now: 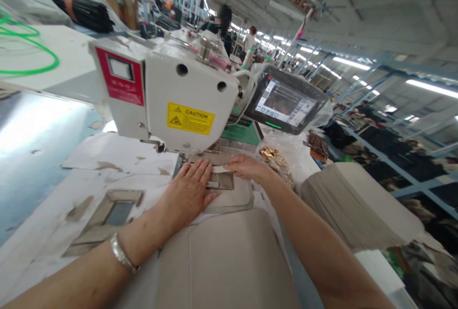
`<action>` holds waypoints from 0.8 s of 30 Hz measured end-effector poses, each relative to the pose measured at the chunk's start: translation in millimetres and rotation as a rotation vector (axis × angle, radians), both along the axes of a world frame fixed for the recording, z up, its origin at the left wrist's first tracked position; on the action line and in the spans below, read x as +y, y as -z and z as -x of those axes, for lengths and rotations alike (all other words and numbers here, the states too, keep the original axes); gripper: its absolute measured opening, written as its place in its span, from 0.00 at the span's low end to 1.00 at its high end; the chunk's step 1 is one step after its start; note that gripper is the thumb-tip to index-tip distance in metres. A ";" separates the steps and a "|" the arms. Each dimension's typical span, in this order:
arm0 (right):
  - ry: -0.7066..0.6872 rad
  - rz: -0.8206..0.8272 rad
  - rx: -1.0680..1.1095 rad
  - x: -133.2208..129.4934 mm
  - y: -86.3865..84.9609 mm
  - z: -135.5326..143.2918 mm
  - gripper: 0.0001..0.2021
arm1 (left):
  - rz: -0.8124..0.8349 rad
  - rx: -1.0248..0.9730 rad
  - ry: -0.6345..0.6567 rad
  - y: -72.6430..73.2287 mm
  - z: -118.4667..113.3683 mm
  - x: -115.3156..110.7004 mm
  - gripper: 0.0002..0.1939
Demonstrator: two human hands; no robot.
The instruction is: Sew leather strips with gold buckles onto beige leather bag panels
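My left hand [191, 189] lies flat with its fingers stretched out, pressing on a beige panel beneath the sewing machine head [182, 89]. Beside it, my right hand [248, 168] has its fingertips pinched at the end of a narrow pale strip [219, 169]. The strip lies by a flat frame-like plate [225, 181] with a cut-out. That plate rests on the beige panel [234, 198]. Closer to me, a large beige piece [229, 261] spreads over the table's front. The underside of my right fingers is hidden.
A control screen [282, 101] stands right of the machine. Behind my right forearm are a clear bag of gold-coloured metal parts [275, 161] and a stack of beige panels [358, 204]. A rectangular beige frame [107, 218] lies left. Green tubing [50, 60] sits on the far-left table.
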State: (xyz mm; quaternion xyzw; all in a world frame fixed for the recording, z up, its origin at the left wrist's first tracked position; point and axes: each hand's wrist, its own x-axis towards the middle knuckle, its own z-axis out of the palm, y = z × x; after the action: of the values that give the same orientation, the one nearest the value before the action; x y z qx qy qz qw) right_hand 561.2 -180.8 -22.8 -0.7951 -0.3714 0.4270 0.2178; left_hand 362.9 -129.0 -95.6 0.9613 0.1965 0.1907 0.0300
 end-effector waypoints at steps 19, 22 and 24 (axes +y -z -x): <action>-0.042 0.057 -0.063 7.4 7.5 -7.2 0.12 | -0.003 -0.006 -0.089 -1.3 -4.8 -10.7 0.31; -0.048 0.013 -0.145 4.8 5.6 -8.2 0.10 | -0.018 -0.016 -0.083 1.6 -5.0 -10.0 0.31; -0.063 0.007 -0.211 2.0 3.7 -9.4 0.12 | -0.026 -0.028 -0.081 4.4 -5.3 -9.7 0.31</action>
State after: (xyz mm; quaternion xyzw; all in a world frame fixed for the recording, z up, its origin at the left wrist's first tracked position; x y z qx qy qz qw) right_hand 570.6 -178.9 -26.5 -0.8243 -0.4157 0.3489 0.1614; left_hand 368.2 -138.7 -99.9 0.9501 0.2323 0.2077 0.0123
